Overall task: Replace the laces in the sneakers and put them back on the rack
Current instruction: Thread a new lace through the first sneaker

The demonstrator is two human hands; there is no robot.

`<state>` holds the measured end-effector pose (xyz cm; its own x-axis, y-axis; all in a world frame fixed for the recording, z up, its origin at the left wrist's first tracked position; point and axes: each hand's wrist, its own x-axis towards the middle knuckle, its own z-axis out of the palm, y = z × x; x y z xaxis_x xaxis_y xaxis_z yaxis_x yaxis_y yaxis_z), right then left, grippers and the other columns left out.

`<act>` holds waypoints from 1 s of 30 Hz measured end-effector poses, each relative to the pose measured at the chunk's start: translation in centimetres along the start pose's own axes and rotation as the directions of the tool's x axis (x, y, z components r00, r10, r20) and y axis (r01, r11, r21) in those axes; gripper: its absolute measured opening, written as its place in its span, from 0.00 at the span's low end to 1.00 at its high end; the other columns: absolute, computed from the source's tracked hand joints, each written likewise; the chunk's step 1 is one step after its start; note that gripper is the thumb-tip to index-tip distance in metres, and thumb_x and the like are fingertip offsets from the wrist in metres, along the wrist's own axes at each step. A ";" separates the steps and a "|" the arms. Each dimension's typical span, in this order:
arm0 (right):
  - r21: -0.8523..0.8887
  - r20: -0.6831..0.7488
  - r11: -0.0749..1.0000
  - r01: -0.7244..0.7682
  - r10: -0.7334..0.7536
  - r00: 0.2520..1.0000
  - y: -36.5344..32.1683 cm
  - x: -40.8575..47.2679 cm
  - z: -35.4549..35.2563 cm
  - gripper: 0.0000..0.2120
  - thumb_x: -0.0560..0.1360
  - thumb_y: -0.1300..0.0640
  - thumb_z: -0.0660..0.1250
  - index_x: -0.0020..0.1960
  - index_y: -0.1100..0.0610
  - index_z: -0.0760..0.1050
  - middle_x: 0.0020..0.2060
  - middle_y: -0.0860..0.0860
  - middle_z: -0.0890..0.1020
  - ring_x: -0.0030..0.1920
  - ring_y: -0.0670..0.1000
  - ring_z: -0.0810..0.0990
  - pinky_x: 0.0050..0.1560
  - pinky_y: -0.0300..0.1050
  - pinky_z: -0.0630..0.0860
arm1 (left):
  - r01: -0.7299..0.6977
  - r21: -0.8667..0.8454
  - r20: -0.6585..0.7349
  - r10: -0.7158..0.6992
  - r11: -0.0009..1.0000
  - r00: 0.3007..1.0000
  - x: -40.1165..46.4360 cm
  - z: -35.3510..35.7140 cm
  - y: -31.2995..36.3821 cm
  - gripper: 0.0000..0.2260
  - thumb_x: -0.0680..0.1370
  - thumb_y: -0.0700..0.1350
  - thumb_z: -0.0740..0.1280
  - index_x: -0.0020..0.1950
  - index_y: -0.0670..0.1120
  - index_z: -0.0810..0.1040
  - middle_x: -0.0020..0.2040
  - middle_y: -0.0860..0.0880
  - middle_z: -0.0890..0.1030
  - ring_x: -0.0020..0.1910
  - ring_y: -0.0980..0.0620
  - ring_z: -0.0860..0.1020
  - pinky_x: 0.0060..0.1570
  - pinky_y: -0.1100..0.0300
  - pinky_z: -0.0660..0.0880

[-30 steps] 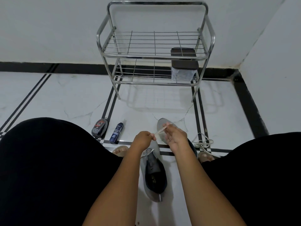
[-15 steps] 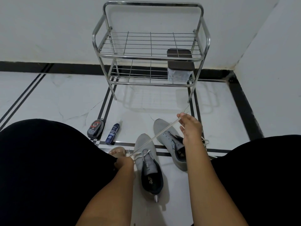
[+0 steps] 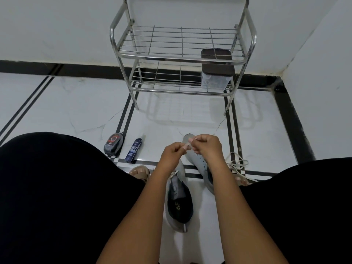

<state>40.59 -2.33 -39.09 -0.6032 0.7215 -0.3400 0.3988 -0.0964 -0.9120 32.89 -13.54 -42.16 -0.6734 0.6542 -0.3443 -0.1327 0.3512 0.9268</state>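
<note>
Lace [image 3: 187, 146]: I'm pinching it between both hands [image 3: 192, 149] above the sneakers [image 3: 180, 199], probably readying its tip for threading.

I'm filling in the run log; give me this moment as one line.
step: relacing | hands: left hand and right hand pinch lace | sneakers: floor | rack: no sneakers

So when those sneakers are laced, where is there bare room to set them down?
The rack's top shelf is bare; the lower shelf is free left of the dark-lidded container. Open floor lies before the rack. It is crowded around both sneakers, hands and loose lace.
</note>
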 end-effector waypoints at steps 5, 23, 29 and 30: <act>-0.085 0.005 0.996 -0.041 0.041 0.999 0.9 0.4 0.7 0.07 0.73 0.55 0.73 0.39 0.57 0.80 0.32 0.52 0.82 0.32 0.47 0.79 0.40 0.40 0.79 | 0.021 -0.008 -0.027 -0.021 1.000 0.999 0.4 -0.8 -0.5 0.09 0.79 0.47 0.66 0.53 0.44 0.82 0.45 0.50 0.82 0.45 0.57 0.78 0.45 0.67 0.72; -0.613 0.080 0.758 -0.223 0.340 0.937 13.2 -0.7 6.6 0.08 0.73 0.57 0.66 0.49 0.55 0.81 0.49 0.56 0.82 0.50 0.57 0.80 0.45 0.44 0.75 | 0.586 0.448 -0.346 -0.473 0.675 0.810 1.4 0.7 -12.3 0.17 0.77 0.55 0.61 0.53 0.44 0.82 0.53 0.42 0.82 0.53 0.40 0.79 0.51 0.54 0.76; -0.565 0.077 0.777 -0.277 0.383 0.920 14.1 0.1 6.3 0.10 0.73 0.62 0.62 0.41 0.53 0.81 0.41 0.53 0.82 0.44 0.55 0.79 0.41 0.43 0.72 | 0.510 0.310 -0.440 -0.355 0.802 0.825 2.1 2.3 -11.7 0.10 0.80 0.47 0.59 0.49 0.44 0.78 0.50 0.44 0.81 0.50 0.42 0.78 0.44 0.57 0.69; -0.553 0.080 0.782 -0.287 0.393 0.916 14.2 0.2 6.3 0.10 0.74 0.61 0.62 0.43 0.53 0.82 0.43 0.52 0.83 0.45 0.55 0.80 0.42 0.43 0.73 | 0.495 0.250 -0.461 -0.347 0.832 0.817 2.1 2.4 -11.5 0.09 0.81 0.46 0.59 0.51 0.44 0.76 0.50 0.44 0.80 0.50 0.43 0.77 0.43 0.58 0.67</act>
<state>41.79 -7.84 -53.58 -0.4515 0.5683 -0.6879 0.8670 0.0973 -0.4886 34.73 -14.56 -53.91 -0.8392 0.1036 -0.5338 -0.2618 0.7834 0.5637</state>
